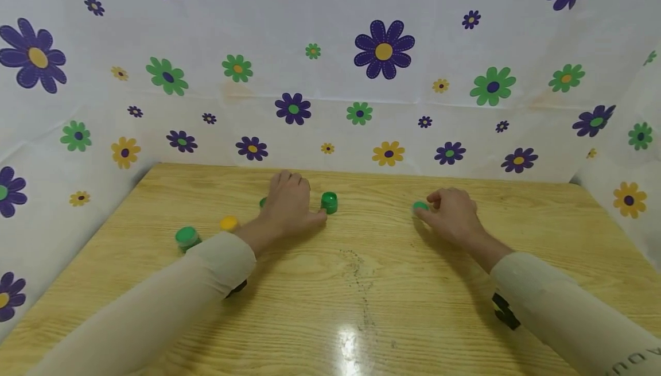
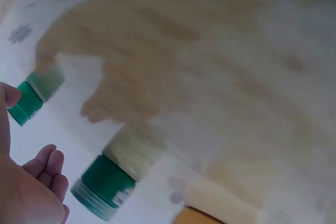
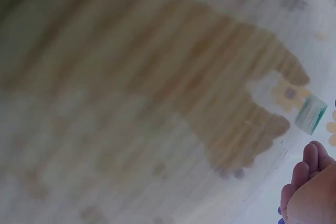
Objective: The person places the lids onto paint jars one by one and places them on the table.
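In the head view my left hand [image 1: 289, 206] is over the back of the table, its thumb touching or nearly touching an uncapped green paint jar [image 1: 329, 202]. The left wrist view shows the thumb at that jar [image 2: 26, 106]; the other fingers [image 2: 50, 163] lie loosely bent beside a second green jar [image 2: 107, 184], which is mostly hidden in the head view. Over to the right, my right hand [image 1: 454, 212] has thumb and forefinger apart around a small green-topped lid [image 1: 420, 207]. The right wrist view shows this clear-sided piece [image 3: 311, 114] just beyond the fingers [image 3: 310, 163].
A capped green jar [image 1: 187, 238] and a yellow-topped jar [image 1: 229, 224] stand left of my left forearm. Dark specks [image 1: 356, 270] mark the glossy wooden table [image 1: 310, 307]. Flower-printed white cloth [image 1: 330, 77] encloses the back and sides.
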A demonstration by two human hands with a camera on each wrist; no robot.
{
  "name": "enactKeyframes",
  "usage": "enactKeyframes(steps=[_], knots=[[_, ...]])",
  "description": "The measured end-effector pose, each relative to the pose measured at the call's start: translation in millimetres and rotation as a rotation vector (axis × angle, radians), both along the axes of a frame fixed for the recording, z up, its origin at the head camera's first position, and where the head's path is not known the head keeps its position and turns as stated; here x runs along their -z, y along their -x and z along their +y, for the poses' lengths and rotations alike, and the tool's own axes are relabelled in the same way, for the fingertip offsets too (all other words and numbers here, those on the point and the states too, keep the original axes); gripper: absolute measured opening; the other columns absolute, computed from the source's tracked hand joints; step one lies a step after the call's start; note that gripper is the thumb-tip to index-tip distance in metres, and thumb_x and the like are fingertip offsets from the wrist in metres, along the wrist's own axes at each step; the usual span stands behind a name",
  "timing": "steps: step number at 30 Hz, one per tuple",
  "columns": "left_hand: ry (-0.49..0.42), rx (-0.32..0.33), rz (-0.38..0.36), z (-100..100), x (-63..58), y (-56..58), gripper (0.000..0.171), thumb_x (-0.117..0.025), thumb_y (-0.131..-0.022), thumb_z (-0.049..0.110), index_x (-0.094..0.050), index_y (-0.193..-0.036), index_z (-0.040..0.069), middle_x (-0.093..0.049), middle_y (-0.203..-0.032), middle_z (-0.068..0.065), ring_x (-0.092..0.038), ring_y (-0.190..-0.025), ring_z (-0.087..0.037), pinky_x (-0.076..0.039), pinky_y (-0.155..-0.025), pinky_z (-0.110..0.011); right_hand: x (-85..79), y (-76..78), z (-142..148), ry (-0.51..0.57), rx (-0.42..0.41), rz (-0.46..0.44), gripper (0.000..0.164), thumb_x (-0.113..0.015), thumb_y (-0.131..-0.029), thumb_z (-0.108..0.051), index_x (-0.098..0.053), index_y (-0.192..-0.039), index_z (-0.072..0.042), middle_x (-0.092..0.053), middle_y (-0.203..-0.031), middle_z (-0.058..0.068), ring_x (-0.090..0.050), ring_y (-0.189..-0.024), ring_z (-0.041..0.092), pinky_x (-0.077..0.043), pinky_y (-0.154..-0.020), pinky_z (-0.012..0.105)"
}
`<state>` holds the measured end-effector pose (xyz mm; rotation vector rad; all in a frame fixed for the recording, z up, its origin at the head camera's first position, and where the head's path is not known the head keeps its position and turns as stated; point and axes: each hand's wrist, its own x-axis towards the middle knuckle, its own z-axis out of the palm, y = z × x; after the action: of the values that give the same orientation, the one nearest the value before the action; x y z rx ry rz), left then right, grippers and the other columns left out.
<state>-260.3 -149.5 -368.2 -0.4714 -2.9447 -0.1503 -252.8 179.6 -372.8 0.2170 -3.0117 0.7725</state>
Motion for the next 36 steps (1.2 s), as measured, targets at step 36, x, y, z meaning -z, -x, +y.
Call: enactKeyframes(steps=[36], knots=[[0.078, 0.114, -0.028, 24, 1.2, -12.2, 0.039, -0.059, -0.085, 0.044, -0.059, -0.09, 0.005, -0.061, -0.1, -0.01, -0.046, -0.098, -0.029, -0.033, -0.105, -0.049, -0.8, -19.1, -21, -0.041, -0.104, 0.021, 0.044, -0.068, -0.09, -0.036, -0.071, -0.109, 0.004, -0.067, -0.099, 0.013, -0.055, -0.101, 0.034, -0.039, -0.087, 0.054]])
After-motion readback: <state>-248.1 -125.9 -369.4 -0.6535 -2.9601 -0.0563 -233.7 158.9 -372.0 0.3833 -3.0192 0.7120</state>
